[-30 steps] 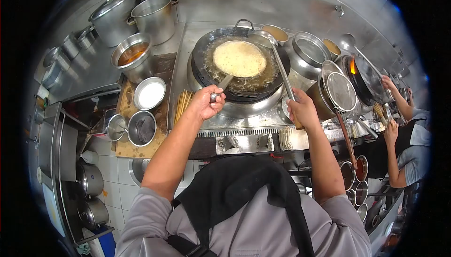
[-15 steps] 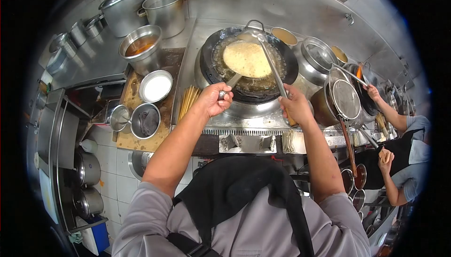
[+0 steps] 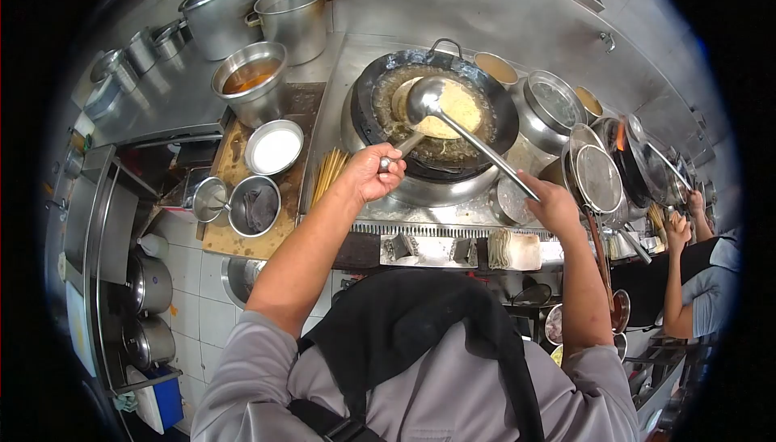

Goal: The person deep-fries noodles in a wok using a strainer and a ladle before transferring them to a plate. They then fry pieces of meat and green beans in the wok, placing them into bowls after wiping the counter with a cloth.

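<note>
My left hand (image 3: pixel 377 173) is closed around the short metal handle (image 3: pixel 411 144) of a utensil reaching into a black wok (image 3: pixel 368 110); food and oil hide its head. A round, pale yellow piece of food (image 3: pixel 459 110) lies in the bubbling oil (image 3: pixel 390 90) at that handle's far end. My right hand (image 3: pixel 552 206), to the right of the wok, grips a long-handled ladle (image 3: pixel 426 99). The ladle's bowl hangs over the left part of the yellow food and covers some of it.
Left of the stove, a board (image 3: pixel 217 237) bears a bowl of white liquid (image 3: pixel 275 148) and smaller metal bowls. Bamboo sticks (image 3: pixel 330 175) stand beside the wok. Strainers (image 3: pixel 600 179) sit on the right, where a co-worker's hands (image 3: pixel 677 232) are busy. Folded cloths (image 3: pixel 514 249) lie on the front edge.
The ladle's bowl has swung from the wok's far rim to over the yellow food. My right hand has moved right and closer to me. My left hand stays nearly in place.
</note>
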The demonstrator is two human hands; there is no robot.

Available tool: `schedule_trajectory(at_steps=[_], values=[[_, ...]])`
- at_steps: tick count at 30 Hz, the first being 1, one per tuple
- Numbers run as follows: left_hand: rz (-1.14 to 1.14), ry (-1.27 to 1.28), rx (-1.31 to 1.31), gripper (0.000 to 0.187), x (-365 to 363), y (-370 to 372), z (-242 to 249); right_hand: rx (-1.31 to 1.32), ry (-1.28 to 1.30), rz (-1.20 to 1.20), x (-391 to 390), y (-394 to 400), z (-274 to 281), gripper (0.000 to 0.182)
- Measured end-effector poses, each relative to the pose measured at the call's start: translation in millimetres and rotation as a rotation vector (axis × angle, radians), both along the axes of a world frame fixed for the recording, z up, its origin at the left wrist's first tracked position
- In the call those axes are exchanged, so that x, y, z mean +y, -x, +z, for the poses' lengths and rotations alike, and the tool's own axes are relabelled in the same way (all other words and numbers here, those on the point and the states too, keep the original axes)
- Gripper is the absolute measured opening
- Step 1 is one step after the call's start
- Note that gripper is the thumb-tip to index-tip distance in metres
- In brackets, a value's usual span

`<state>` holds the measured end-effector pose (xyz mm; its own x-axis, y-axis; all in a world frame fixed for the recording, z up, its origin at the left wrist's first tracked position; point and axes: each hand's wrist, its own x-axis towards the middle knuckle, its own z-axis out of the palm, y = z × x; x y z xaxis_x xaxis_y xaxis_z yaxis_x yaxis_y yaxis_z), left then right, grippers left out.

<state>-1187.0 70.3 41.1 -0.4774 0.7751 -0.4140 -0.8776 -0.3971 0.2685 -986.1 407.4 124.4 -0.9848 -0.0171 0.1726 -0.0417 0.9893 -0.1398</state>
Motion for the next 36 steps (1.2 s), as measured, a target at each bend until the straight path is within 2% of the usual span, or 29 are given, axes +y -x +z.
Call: schedule_trajectory(at_steps=[2, 4, 5, 7, 8, 11, 17, 19, 20, 22, 23, 26, 33, 34, 36], values=[[0.005, 0.022, 0.015, 0.019, -1, -1, 0, 0.053, 0.024, 0.034, 2, -3, -7, 0.062], [0.001, 0.041, 0.032, 0.02, 2, -4, 2, 0.137, 0.256, -0.016, -3, 3, -29, 0.062], [0.005, 0.062, 0.06, 0.019, 2, -5, 2, 0.138, 0.256, -0.018, -6, 7, -37, 0.062], [0.005, 0.089, 0.089, 0.018, 1, -6, 4, 0.073, 0.53, -0.168, -29, 21, -39, 0.06], [0.005, 0.098, 0.082, 0.016, 1, -7, 5, -0.054, 0.681, -0.297, -39, 23, -30, 0.057], [-0.007, 0.097, 0.087, 0.015, 1, -7, 6, -0.056, 0.807, -0.283, -47, 36, -39, 0.058], [0.005, 0.095, 0.088, 0.015, 2, -8, 8, -0.076, 0.69, -0.253, -52, 44, -44, 0.058], [0.024, 0.094, 0.086, 0.015, 3, -8, 9, 0.049, 0.487, -0.13, -38, 39, -53, 0.057], [0.009, 0.064, 0.051, 0.016, 2, -8, 8, 0.047, 0.485, -0.124, -30, 34, -52, 0.057], [0.007, 0.03, 0.014, 0.017, 2, -8, 7, -0.117, 0.815, -0.277, -27, 26, -38, 0.057], [-0.006, 0.041, 0.017, 0.018, 2, -9, 5, -0.122, 0.813, -0.271, -30, 24, -37, 0.057], [-0.022, 0.057, 0.041, 0.02, 4, -13, 6, -0.078, 1.093, -0.289, -42, 18, -30, 0.055], [-0.02, 0.064, 0.07, 0.019, 5, -13, 5, -0.068, 1.243, -0.24, -55, 32, -69, 0.056], [-0.023, 0.065, 0.071, 0.019, 6, -13, 4, -0.127, 1.134, -0.246, -49, 28, -67, 0.056], [0.016, 0.057, 0.083, 0.018, 7, -13, 3, -0.164, 1.148, -0.243, -35, 16, -52, 0.055]])
